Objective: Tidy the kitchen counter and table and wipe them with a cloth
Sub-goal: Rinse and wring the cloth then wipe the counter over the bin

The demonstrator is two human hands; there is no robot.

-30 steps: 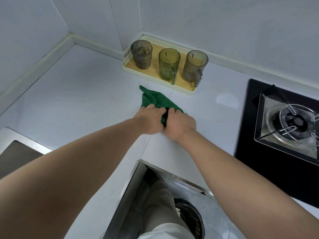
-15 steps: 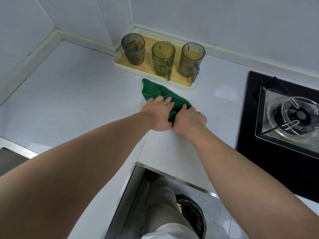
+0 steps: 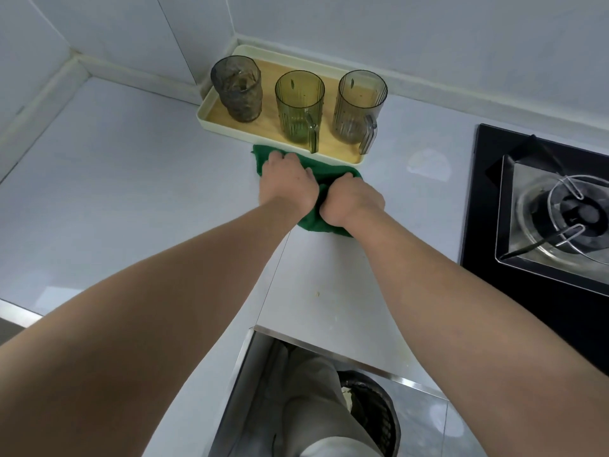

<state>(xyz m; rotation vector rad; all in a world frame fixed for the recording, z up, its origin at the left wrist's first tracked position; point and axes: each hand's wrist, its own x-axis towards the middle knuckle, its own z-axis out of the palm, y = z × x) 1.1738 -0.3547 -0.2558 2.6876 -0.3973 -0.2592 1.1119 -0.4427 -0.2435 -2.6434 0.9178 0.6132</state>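
Green cloth [image 3: 311, 225] was pressed under the flat left hand [image 3: 286, 183] near the counter's [image 3: 131, 192] back edge, right hand [image 3: 354, 199] grip unclear; most wiping probably left.

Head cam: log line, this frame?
wipe counter | left hand presses green cloth | right hand grips it | at tray edge

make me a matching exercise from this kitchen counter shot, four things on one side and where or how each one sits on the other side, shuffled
Things
1. cloth
2. tray
3. middle cup
4. stove

Places
a. set in black glass at the right
b. upright on the tray, handle facing the person
c. on the counter, under the left hand and right hand
d. against the wall, by the corner

Pairs: 1-c, 2-d, 3-b, 4-a
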